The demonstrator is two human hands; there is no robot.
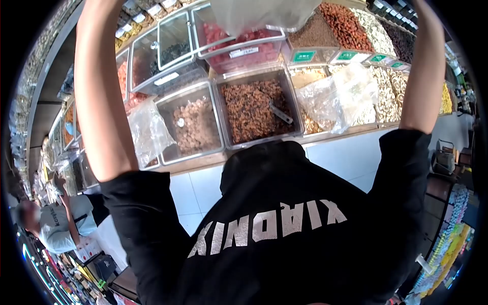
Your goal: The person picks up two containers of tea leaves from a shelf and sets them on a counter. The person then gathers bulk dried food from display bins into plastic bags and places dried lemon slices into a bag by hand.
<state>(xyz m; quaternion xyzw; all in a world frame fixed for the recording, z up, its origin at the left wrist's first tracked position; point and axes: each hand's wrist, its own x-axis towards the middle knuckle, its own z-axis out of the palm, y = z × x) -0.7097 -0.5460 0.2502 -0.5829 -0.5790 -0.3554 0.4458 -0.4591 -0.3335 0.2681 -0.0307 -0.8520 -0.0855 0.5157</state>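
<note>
Both my forearms reach up past the top edge, so my left hand and my right hand are out of view. Between the arms, at the top, hangs a translucent plastic bag point(264, 14); what holds it is not visible. Below it, an open bin of brown dried pieces point(251, 114) has a scoop point(280, 113) lying in it. To its left is a bin of pale brown pieces point(195, 122), with a clear plastic bag point(148, 132) beside it. Another crumpled clear bag point(351, 94) lies over bins on the right.
A lidded container of red pieces point(244, 53) and a dark-filled one point(173, 48) stand behind. Red dried fruit point(343, 28) fills a bin at the upper right. Another person point(61, 218) is at the lower left. Shelves point(452, 229) of packaged goods stand at the right.
</note>
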